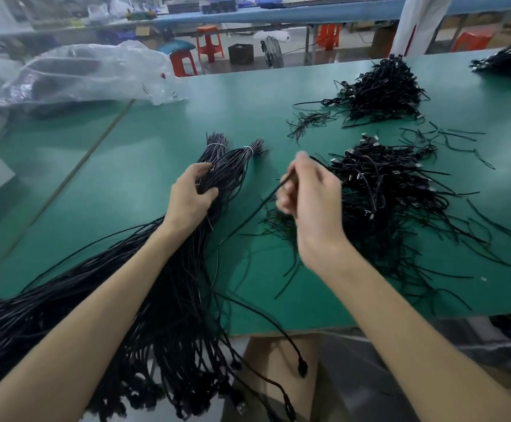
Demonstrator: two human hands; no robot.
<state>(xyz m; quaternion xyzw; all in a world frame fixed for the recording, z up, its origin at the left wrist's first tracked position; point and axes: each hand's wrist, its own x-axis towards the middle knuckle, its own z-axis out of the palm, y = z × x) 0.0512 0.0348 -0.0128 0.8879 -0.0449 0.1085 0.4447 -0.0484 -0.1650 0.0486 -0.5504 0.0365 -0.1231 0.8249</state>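
gripping a tied bundle of black cables [227,175] on the green tabletop [144,166], a person's left hand [190,196] curls its fingers [201,170] round the strands just below the bundle's white ties. just right of the bundle, the blurred right hand [307,193] pinches a single black strand [254,211] between thumb and fingers. farther right of the bundle lies a heap of short cables [385,190]; left of the bundle and beyond it, a clear plastic bag [80,74].

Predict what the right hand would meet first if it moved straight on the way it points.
Likely the scatter of loose ties, across bare green table; depth is unclear. The right hand pinches a thin cable; the left hand grips the cable bundle.
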